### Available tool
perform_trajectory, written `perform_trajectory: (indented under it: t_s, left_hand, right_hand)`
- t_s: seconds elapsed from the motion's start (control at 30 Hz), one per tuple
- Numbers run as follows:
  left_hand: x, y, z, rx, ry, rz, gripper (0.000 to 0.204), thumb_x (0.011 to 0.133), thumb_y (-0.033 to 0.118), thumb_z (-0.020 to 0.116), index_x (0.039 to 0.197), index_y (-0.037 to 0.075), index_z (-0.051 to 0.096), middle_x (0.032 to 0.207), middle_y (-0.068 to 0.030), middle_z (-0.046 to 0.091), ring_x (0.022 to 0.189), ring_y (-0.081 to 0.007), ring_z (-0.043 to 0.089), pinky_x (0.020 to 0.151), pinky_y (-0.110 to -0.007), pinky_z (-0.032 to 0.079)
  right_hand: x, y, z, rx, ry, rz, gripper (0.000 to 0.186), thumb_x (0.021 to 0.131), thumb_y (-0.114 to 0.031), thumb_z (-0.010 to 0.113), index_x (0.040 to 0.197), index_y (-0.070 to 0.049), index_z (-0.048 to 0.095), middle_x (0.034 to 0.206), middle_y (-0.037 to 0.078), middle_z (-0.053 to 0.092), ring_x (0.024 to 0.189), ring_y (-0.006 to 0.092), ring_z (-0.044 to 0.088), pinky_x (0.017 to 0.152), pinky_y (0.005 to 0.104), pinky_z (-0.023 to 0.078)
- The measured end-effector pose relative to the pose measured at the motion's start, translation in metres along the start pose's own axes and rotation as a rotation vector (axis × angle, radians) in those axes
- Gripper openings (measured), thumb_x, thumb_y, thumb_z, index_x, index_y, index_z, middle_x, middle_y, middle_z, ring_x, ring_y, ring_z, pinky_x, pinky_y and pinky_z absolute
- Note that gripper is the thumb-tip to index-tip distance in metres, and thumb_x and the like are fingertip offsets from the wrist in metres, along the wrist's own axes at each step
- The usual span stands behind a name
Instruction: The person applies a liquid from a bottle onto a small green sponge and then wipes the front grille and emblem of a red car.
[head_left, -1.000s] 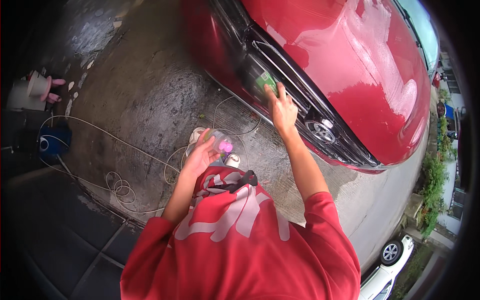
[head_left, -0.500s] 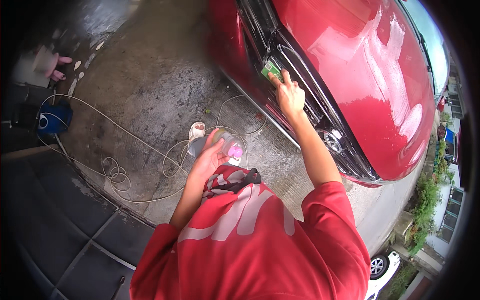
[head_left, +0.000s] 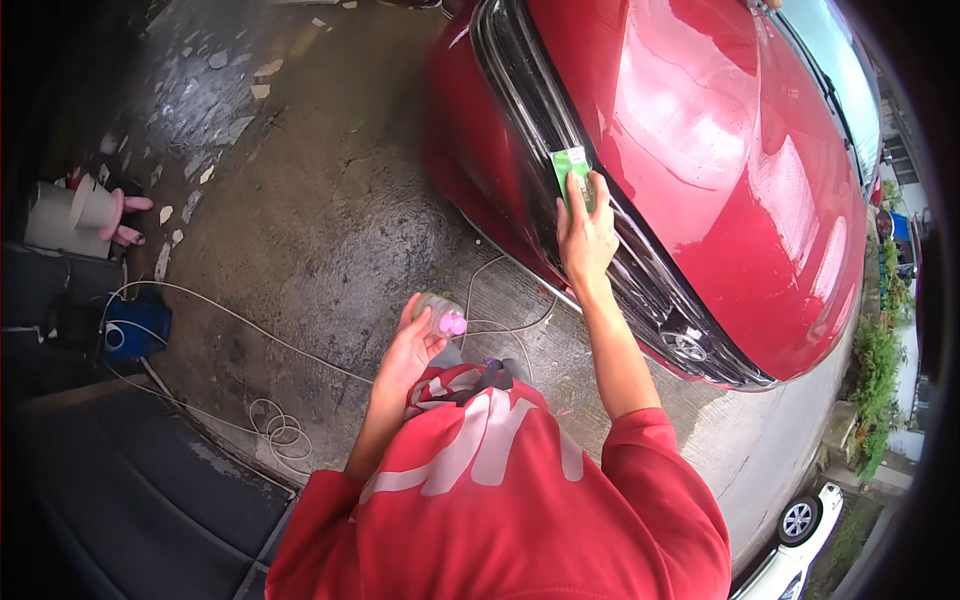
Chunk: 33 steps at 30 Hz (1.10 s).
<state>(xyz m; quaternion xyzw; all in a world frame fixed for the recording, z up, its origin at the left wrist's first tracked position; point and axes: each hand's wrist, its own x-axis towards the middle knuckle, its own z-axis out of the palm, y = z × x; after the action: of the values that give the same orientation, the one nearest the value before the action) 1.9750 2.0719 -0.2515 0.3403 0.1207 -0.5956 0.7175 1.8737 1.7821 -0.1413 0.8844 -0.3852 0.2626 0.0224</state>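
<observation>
While the right hand (head_left: 587, 240), half closed with fingers lightly bent, holds a green pad (head_left: 570, 172) against the black grille (head_left: 530, 90), the left hand (head_left: 405, 352) curls round a clear bottle (head_left: 435, 308) left of that grille. Flat, even pressure along the grille should work best, with the bottle held steady.

I can read no words here. Just above centre, a green pad (head_left: 567, 170) bears a pale label (head_left: 576, 156) too small to read; large pale shapes (head_left: 490, 440) cross the red shirt (head_left: 540, 530) at lower centre; right of centre, a round emblem (head_left: 685, 345) marks the red car's (head_left: 690, 180) grille (head_left: 652, 285).
</observation>
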Motion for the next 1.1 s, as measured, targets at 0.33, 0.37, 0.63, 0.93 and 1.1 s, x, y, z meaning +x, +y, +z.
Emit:
perform_trajectory:
  t_s: [0.33, 0.37, 0.63, 0.93, 1.1]
  left_hand:
    - [0.025, 0.124, -0.004, 0.054, 0.002, 0.06, 0.053, 0.101, 0.024, 0.054, 0.149, 0.026, 0.032, 0.121, -0.0074, 0.062, 0.096, -0.015, 0.066, 0.073, -0.029, 0.057]
    - [0.032, 0.131, -0.001, 0.055, -0.013, 0.048, 0.052, 0.101, 0.023, 0.053, 0.149, 0.026, 0.033, 0.121, -0.0073, 0.063, 0.096, -0.0149, 0.067, 0.072, -0.028, 0.057]
    - [0.091, 0.224, 0.055, 0.238, -0.143, -0.129, 0.058, 0.101, 0.021, 0.054, 0.152, 0.024, 0.026, 0.121, -0.0099, 0.062, 0.096, -0.0165, 0.067, 0.073, -0.029, 0.058]
    - [0.079, 0.362, 0.107, 0.371, -0.115, -0.215, 0.061, 0.1, 0.021, 0.055, 0.153, 0.024, 0.024, 0.124, -0.0123, 0.061, 0.1, -0.0171, 0.066, 0.074, -0.03, 0.057]
    - [0.11, 0.393, 0.14, 0.46, -0.12, -0.332, 0.062, 0.099, 0.022, 0.057, 0.152, 0.025, 0.025, 0.118, -0.0079, 0.063, 0.093, -0.0155, 0.066, 0.072, -0.029, 0.056]
  right_hand:
    - [-0.026, -0.004, -0.009, -0.129, -0.091, 0.124, 0.054, 0.081, -0.011, 0.073, 0.132, -0.023, 0.06, 0.14, 0.011, 0.049, 0.108, 0.0309, 0.065, 0.076, 0.0378, 0.059]
    - [-0.044, -0.002, -0.01, -0.153, -0.129, 0.168, 0.053, 0.08, -0.01, 0.074, 0.13, -0.022, 0.062, 0.139, 0.013, 0.05, 0.111, 0.0319, 0.064, 0.077, 0.0376, 0.059]
    - [0.195, -0.125, 0.083, -0.101, 0.181, 0.228, 0.046, 0.084, -0.014, 0.066, 0.128, -0.026, 0.061, 0.139, 0.011, 0.048, 0.087, 0.0307, 0.066, 0.068, 0.0416, 0.058]
    - [0.052, -0.117, 0.032, -0.179, -0.044, 0.629, 0.054, 0.079, -0.01, 0.075, 0.128, -0.027, 0.064, 0.138, 0.01, 0.052, 0.109, 0.0318, 0.063, 0.082, 0.0385, 0.057]
    - [0.232, -0.174, 0.086, -0.045, 0.102, 0.538, 0.049, 0.084, -0.018, 0.07, 0.131, -0.029, 0.059, 0.139, 0.01, 0.048, 0.09, 0.0305, 0.066, 0.069, 0.0407, 0.057]
